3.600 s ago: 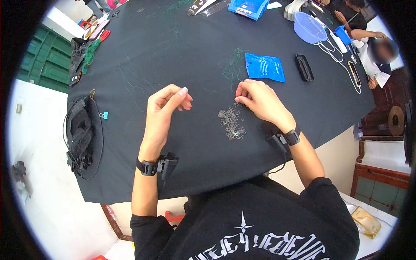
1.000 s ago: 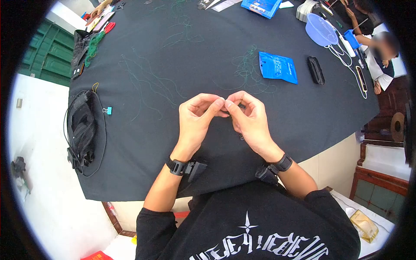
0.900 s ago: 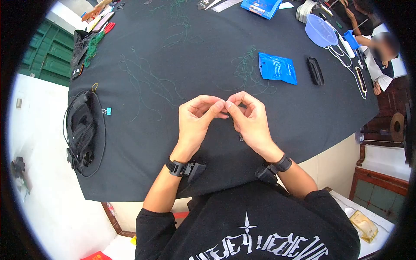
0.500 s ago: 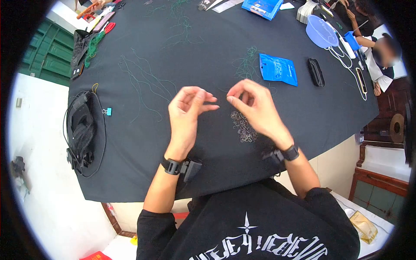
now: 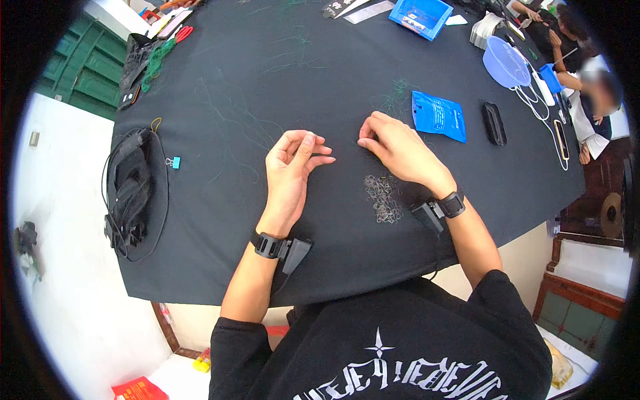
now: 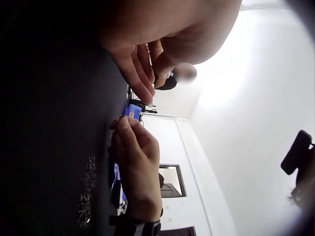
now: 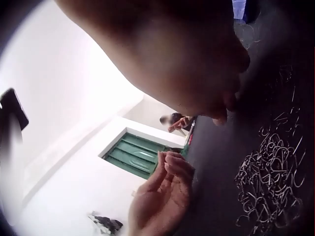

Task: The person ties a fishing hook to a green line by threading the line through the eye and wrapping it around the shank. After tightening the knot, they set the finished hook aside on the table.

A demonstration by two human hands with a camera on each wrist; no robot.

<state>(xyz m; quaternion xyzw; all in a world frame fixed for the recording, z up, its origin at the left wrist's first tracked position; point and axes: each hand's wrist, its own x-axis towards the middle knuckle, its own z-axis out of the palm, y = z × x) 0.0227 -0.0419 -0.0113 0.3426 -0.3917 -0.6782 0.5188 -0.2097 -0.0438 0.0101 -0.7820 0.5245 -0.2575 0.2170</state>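
My left hand (image 5: pixel 288 175) is held over the black cloth, thumb tip against the index finger and the other fingers loosely bent. To its right, my right hand (image 5: pixel 403 155) has thumb and index finger brought together just beyond a pile of small metal hooks (image 5: pixel 383 200). A gap separates the two hands. I cannot tell whether either fingertip pinch holds something. In the right wrist view the loose, tangled hooks (image 7: pixel 268 184) lie beside the right hand (image 7: pixel 182 64). Thin green threads (image 5: pixel 233 127) stretch over the cloth toward the left hand.
A green thread tangle (image 5: pixel 398 97) and a blue pouch (image 5: pixel 439 117) lie beyond the right hand, with a black case (image 5: pixel 494 124) farther right. At the back stand a blue tray (image 5: pixel 420 19) and a purple basin (image 5: pixel 507 63). Black straps and cable (image 5: pixel 130 193) lie at left.
About a second ago the fingertips met over the hooks. Now the hands are apart: the right has swung right and away, uncovering the pile, and the left has drawn back slightly left.
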